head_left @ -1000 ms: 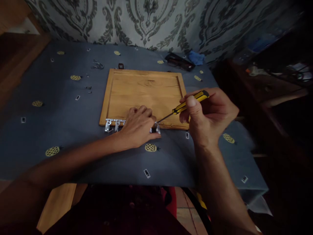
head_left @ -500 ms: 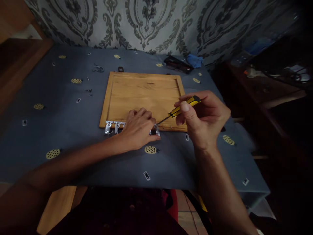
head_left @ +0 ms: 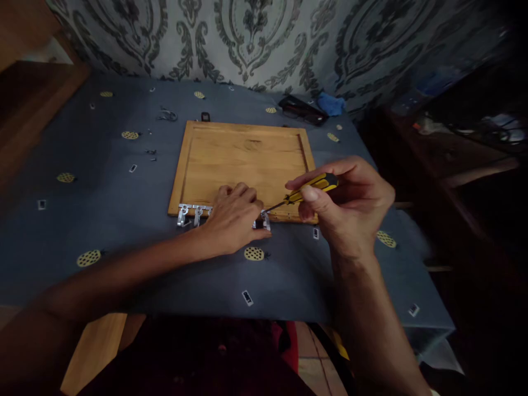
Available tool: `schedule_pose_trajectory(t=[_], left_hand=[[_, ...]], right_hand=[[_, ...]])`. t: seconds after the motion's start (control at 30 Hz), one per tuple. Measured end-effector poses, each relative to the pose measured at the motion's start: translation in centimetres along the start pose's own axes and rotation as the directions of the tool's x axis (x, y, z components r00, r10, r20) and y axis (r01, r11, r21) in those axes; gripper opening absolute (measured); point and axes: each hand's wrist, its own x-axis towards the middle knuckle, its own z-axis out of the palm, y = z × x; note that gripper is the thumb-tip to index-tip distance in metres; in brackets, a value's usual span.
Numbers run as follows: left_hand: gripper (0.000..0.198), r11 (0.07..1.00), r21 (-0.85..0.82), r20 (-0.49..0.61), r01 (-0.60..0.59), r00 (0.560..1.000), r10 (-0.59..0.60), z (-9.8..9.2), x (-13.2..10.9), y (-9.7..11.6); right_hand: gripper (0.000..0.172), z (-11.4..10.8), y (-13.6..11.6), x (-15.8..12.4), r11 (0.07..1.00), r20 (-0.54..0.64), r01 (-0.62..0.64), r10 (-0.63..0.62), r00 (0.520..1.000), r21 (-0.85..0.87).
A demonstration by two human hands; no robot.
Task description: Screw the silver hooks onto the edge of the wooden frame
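Note:
A framed wooden board lies flat on the table, with a metal hook rail along its near edge. My left hand lies over the rail's middle, fingers curled and thumb reaching along the near side, holding it against the board. A yellow and black screwdriver slants down to the left in my right hand, pinched between thumb and fingers. Its tip meets the rail's right end, close beside my left fingertips; whether it sits in a screw head is too small to tell.
Several small screws lie left of the board on the blue tablecloth. Beyond are a loose metal hook, a small black item, dark glasses and a blue cloth. A patterned wall covering rises behind.
My right hand has shifted slightly right, and its fingers have changed position around the screwdriver handle. The tip stays at the rail's right end. My left hand has not moved.

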Motion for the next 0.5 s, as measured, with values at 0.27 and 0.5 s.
schedule_pose_trajectory(t=[0.27, 0.5], left_hand=[[0.043, 1.0, -0.002, -0.04, -0.017, 0.999, 0.017, 0.37, 0.02, -0.23], [0.041, 0.999, -0.035, -0.007, 0.001, 1.0, -0.001, 0.03, 0.02, -0.11]], right_hand=[[0.018, -0.14, -0.13, -0.1, 0.998, 0.044, 0.013, -0.01, 0.999, -0.056], [0.014, 0.3, 0.31, -0.15, 0.98, -0.212, 0.191, -0.197, 0.957, -0.049]])
